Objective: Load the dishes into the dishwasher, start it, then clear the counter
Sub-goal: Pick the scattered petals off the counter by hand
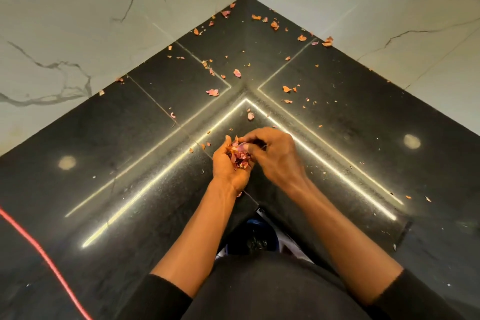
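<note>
Near the left edge, a red cord (44,254) crossed the black counter (155,101). At the counter's inner corner the left hand (230,166) was cupped, palm up, around a heap of peels (240,154). The right hand (275,153), fingers curled, pinched at the heap's far side. Farther off, loose peels (213,92) lay scattered toward the marble walls (78,8).
</note>
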